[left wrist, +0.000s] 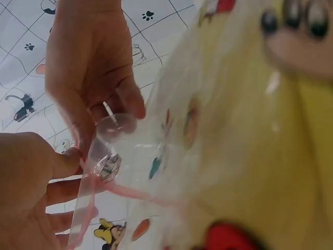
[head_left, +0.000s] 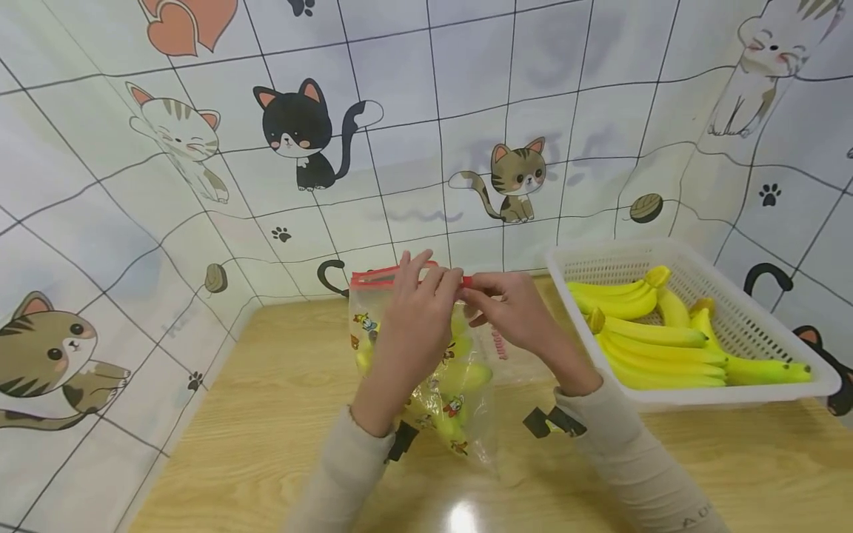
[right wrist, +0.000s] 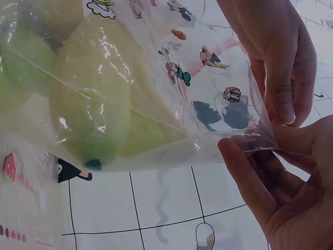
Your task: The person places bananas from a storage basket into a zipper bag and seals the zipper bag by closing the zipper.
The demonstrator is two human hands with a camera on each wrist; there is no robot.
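Note:
A clear zip bag with cartoon prints and a red zip strip stands upright on the table, with yellow-green fruit inside that looks like bananas. My left hand comes over the front of the bag and grips the zip edge between thumb and fingers; some of its other fingers stick up. At the bag's right upper corner, my right hand pinches the red strip. Both hands nearly meet there. To the left of them, the bag's mouth gapes a little. In the left wrist view, printed plastic partly covers the fingers.
A white slotted basket on the right holds several bananas. Beside the bag lies a clear packet with pink print. Cat-patterned sheeting hangs behind the wooden table and along its sides.

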